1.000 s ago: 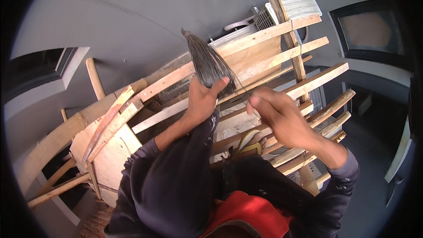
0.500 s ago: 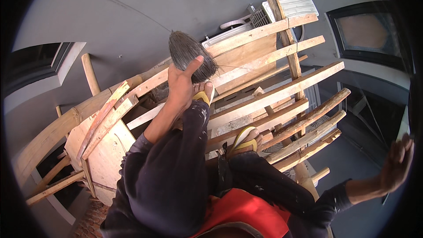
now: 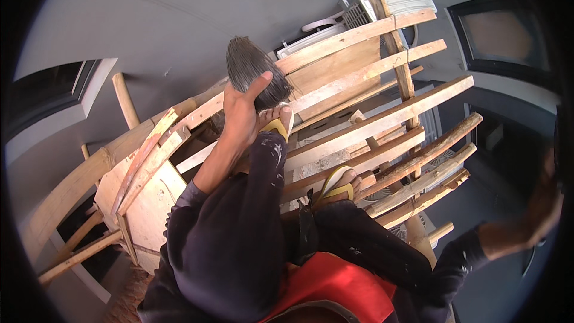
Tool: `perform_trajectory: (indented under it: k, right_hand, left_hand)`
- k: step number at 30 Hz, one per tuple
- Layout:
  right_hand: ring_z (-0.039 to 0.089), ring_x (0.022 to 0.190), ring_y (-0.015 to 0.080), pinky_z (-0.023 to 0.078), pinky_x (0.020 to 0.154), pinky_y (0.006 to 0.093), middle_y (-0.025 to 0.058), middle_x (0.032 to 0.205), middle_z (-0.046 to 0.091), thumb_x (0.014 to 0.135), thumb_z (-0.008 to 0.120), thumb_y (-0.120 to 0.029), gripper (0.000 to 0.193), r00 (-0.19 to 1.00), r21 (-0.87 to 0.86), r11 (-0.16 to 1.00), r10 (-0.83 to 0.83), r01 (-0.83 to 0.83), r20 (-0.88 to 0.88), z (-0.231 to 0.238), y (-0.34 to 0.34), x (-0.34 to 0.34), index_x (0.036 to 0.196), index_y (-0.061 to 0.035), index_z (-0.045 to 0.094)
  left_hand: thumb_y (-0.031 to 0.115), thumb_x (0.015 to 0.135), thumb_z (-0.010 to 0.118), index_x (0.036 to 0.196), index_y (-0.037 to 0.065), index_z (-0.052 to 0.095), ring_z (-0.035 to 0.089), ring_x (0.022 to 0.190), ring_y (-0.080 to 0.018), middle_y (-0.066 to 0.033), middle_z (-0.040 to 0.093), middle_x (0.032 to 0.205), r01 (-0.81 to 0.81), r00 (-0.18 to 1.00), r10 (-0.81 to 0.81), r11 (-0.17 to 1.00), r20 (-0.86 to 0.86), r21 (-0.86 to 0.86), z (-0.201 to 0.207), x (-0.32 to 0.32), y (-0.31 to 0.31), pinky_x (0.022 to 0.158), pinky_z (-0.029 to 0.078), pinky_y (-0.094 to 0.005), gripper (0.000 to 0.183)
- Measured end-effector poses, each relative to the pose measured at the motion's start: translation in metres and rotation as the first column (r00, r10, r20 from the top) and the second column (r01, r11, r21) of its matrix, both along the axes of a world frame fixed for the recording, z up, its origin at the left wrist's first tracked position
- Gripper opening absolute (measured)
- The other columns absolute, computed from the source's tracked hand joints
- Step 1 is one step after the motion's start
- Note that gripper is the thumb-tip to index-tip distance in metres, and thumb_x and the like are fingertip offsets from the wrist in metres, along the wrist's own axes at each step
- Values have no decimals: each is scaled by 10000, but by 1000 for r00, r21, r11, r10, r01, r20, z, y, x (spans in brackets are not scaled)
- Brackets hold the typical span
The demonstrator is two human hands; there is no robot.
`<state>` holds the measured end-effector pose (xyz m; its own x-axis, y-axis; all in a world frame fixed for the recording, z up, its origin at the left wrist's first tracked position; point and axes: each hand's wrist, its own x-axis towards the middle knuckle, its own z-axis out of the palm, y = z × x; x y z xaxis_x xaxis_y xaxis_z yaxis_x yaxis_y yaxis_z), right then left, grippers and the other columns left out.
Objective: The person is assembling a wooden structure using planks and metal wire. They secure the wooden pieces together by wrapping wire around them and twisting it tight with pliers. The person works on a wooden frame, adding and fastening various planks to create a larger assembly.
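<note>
A bundle of long dark bristles, like a broom head (image 3: 251, 63), is in my left hand (image 3: 240, 112). My thumb lies across the bristles, and the hand wraps around the near left side. It is held just past my left foot, against the grey wall behind. Away at the far right rim, my right hand (image 3: 543, 200) is raised beside the wall, smeared by motion. Its fingers cannot be made out, nor whether anything is in them.
My feet in yellow sandals (image 3: 342, 191) rest on spaced wooden planks (image 3: 382, 110), with gaps to lower ground. A bamboo pole (image 3: 69, 182) and plywood sheet (image 3: 146, 203) lie left. An upright post (image 3: 394, 45) crosses the planks. Air-conditioner units (image 3: 400, 1) and windows (image 3: 502, 36) line the walls.
My right hand has moved up along the far right rim and become blurred. My left hand still grips the broom head, nearly in place. The view has shifted slightly.
</note>
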<state>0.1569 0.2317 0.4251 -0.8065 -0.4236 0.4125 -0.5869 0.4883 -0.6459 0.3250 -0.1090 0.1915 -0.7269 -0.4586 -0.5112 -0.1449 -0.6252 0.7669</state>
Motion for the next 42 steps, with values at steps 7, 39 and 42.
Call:
perform_trajectory:
  k: [7,39,42]
  right_hand:
    - [488,600,92,439,574,259,37,784,555,942,485,-120,301,732,-174,959,283,-223,620,-181,-143,58,1236,-57,505]
    - [439,770,154,363,737,262,63,788,443,923,539,-202,262,579,-267,921,386,-283,718,-237,-179,89,785,21,526]
    - [423,749,132,357,705,259,48,773,436,922,548,-208,265,580,-188,941,322,-280,748,-237,-177,86,779,14,543]
  left_hand:
    - [70,817,663,997,-27,552,628,741,-143,-92,641,888,57,996,-54,998,76,-41,2,8,16,690,520,-261,233]
    - [165,810,696,901,-37,621,602,675,-105,-70,659,786,221,970,-166,908,179,-356,-8,17,21,637,475,-240,233]
    - [183,816,691,898,-33,618,594,653,-104,-66,654,767,220,971,-172,919,168,-329,-13,17,22,611,467,-239,243]
